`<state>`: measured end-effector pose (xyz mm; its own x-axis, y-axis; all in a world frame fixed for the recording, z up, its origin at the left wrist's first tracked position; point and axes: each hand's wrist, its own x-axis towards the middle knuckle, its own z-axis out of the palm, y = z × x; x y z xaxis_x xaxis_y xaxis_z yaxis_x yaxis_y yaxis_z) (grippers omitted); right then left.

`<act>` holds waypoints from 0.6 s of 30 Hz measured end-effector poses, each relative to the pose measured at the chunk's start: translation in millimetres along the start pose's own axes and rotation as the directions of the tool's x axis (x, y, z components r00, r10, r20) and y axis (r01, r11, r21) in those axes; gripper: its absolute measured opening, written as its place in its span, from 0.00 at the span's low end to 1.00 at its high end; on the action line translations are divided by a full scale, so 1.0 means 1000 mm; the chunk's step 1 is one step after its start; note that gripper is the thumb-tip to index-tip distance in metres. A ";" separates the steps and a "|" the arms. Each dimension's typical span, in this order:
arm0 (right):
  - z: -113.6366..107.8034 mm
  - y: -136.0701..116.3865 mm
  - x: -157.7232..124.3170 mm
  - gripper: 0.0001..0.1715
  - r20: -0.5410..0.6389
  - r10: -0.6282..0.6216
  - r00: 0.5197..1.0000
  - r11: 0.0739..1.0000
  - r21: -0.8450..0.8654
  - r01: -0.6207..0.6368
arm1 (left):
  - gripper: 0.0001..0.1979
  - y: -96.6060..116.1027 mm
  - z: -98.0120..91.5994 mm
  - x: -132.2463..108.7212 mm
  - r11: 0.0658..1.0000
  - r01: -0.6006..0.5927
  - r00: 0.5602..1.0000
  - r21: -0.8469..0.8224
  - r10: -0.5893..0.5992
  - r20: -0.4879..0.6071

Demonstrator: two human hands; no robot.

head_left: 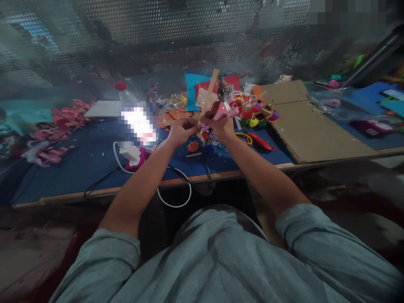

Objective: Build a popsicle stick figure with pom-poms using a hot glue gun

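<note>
Work at the lower end of the flat wooden stick. It is held up between your two hands above the blue work table, tilted with its upper end away from you and slightly to the right. The step in hand appears to be fine fingertip work at that lower end. For a clean result, brace both forearms lightly, grip the stick close to the working point, and let one hand steady while the other adjusts. Avoid squeezing hard; a thin strip could flex or twist in the grip.

Treat the pink tool beside your right hand as hot: its shape and lit red indicator suggest a glue gun. Turn its nozzle, which is not clearly visible, away from the fingertips.

Finger state, left hand: thumb and forefinger are drawn together in a pinch at the stick's lower end, the other fingers curled behind. Any small part between them is too small to make out.

Finger state, right hand: the thumb reaches toward the same end, close to the left fingertips, with the fingers bent. You cannot tell from this view whether they clamp the stick, the pink tool or both.

Mind the loose pieces below your hands, including an orange piece and a short wooden strip; a dropped part could be lost among them.
</note>
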<state>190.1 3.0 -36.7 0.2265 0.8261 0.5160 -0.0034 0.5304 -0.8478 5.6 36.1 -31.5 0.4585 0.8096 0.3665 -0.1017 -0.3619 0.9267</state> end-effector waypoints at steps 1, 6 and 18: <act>0.000 0.001 0.000 0.35 -0.015 -0.012 1.000 1.000 0.009 0.012 | 0.32 0.000 0.000 0.000 1.000 -0.005 1.000 0.006 0.005 0.005; -0.002 -0.002 0.002 0.38 -0.083 -0.036 0.996 0.998 0.051 0.041 | 0.29 0.000 -0.003 -0.001 0.998 -0.033 0.999 0.059 0.031 0.041; -0.004 -0.003 0.009 0.31 -0.134 0.019 0.991 0.975 0.222 0.012 | 0.26 0.001 -0.004 -0.001 0.998 -0.010 0.997 0.065 0.005 0.082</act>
<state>196.4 8.3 -30.3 0.3551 0.8029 0.4788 -0.2171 0.5690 -0.7931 1.7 36.4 -30.7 0.5289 0.7673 0.3626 -0.0485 -0.3993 0.9156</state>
